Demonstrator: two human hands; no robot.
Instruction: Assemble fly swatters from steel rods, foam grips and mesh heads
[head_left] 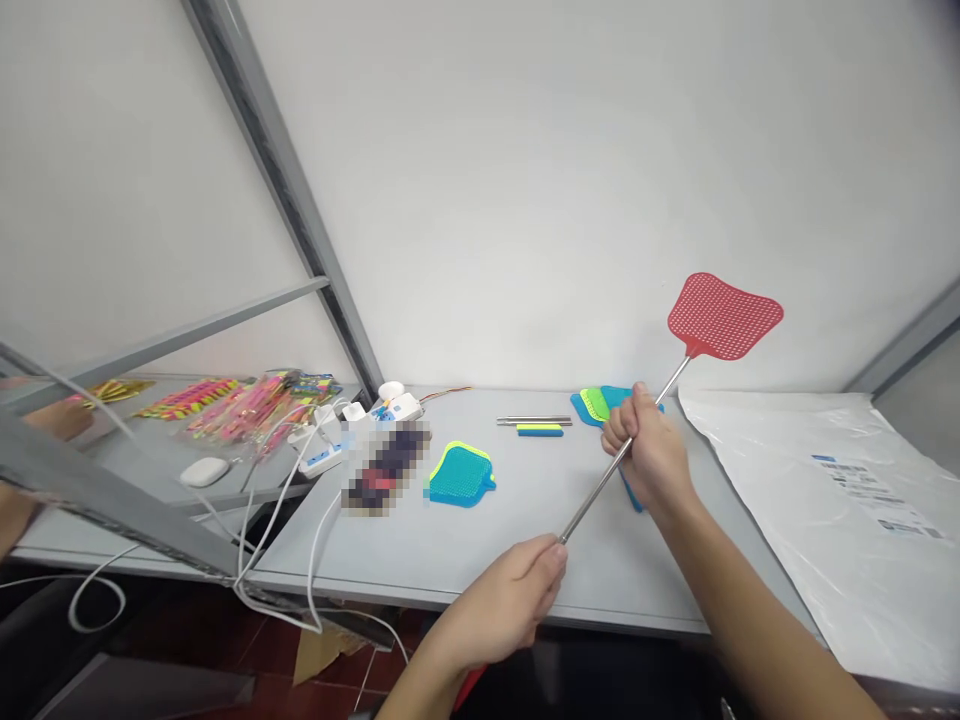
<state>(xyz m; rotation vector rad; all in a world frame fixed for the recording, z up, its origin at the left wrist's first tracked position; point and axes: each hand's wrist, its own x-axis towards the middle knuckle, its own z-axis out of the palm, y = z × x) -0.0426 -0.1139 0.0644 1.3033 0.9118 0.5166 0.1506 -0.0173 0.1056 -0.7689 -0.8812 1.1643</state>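
Observation:
A fly swatter (724, 318) with a red perforated head and a thin metal rod slants up to the right above the table. My right hand (649, 445) is closed around the middle of the rod. Lower down, my left hand (517, 590) wraps the handle end, which is mostly hidden; a bit of red shows below it. Behind my right hand lie blue and green swatter heads (596, 402), partly covered. A teal swatter head (461, 475) rests on a yellow one to the left. Metal rods (532, 420) lie behind blue and yellow handles (540, 430).
A white plastic mailer bag (840, 500) covers the table's right side. Power strips (322, 455) with white cables stand left, near a metal frame post (292, 190). Beyond it are bagged colourful items (240, 405) and another person's arm (37, 440). One item on the table is pixelated.

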